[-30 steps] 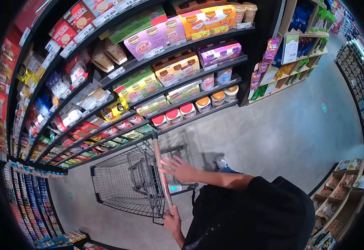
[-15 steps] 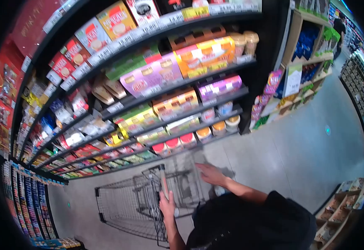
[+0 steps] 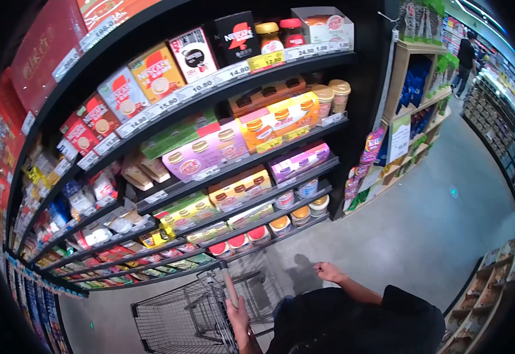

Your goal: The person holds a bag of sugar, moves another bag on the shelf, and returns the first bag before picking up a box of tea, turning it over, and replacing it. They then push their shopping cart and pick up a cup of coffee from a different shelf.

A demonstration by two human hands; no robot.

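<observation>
Setting: supermarket aisle, grey tiled floor (image 3: pixel 422 230), dark shelving (image 3: pixel 210 100) curving across the left and centre.
Top shelf: coffee boxes (image 3: pixel 157 71) in red, yellow and black; two jars (image 3: pixel 281 32) with yellow and red lids beside them; price tags along the shelf edge.
Middle shelves: multipacks of cups (image 3: pixel 278 121) in orange and pink wrap; purple pack (image 3: pixel 299 160) one level down; loose lidded cups (image 3: pixel 331 97) at the right end.
Lowest shelves: tubs with red and orange lids (image 3: pixel 257 233) in a row, flat packets further left.
Side display: wooden rack (image 3: pixel 414 127) at the end of the shelving, hung with bags and a white price card.
Far right: another shelf run along the aisle; a person in dark clothes (image 3: pixel 464 53) standing well away at the top.
Cart (image 3: pixel 181 318): wire shopping cart low in the frame, just in front of the body, close to the lowest shelf; basket looks bare where visible.
Left hand (image 3: pixel 238 315): fingers wrapped closed around the cart handle (image 3: pixel 229 289), gripping it.
Right hand (image 3: pixel 328 272): off the cart, held in the air to the right of the handle, fingers loosely curled, nothing in them.
Body: dark shirt (image 3: pixel 358 324) filling the bottom centre.
</observation>
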